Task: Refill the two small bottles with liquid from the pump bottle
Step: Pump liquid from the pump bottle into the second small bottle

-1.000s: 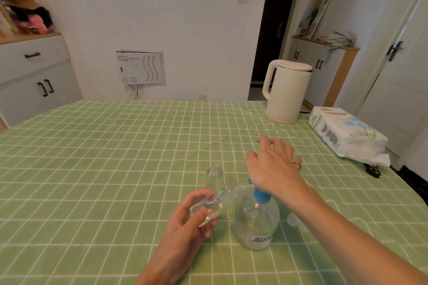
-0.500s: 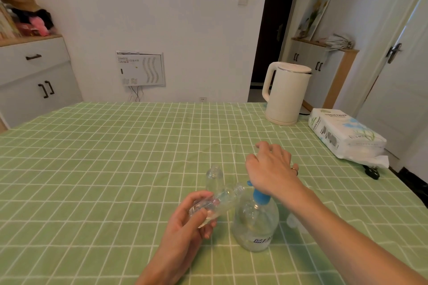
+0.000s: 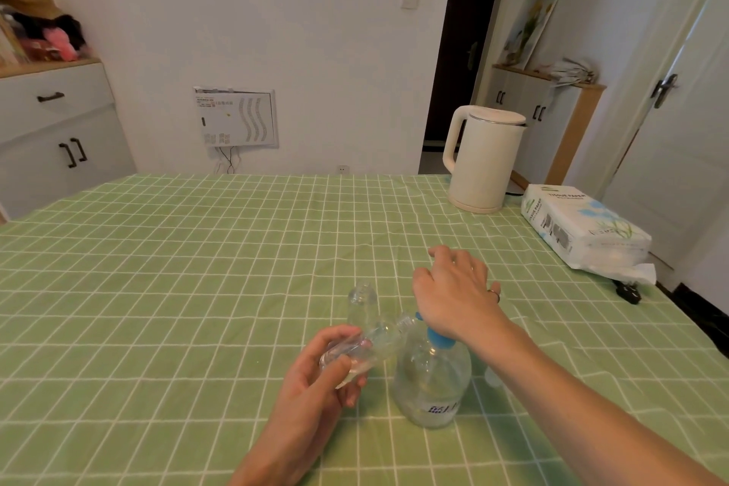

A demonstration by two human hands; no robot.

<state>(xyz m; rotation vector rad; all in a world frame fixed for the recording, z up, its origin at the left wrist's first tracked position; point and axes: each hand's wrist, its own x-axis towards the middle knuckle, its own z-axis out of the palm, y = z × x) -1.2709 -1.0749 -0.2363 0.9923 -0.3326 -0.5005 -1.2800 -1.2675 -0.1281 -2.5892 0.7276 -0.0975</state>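
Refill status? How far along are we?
Nothing looks finished yet. In hand: the left hand holds one small bottle tilted, mouth at the nozzle of the pump bottle, while the right hand presses on the pump head; a little liquid seems pooled inside. Left: the second small bottle stands on the table behind them, fill level unclear.

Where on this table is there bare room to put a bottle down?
Free: the cloth left of the left hand, and the far middle between the standing bottle and the kettle. Crowded: around the pump bottle, and the right edge with the tissue pack.
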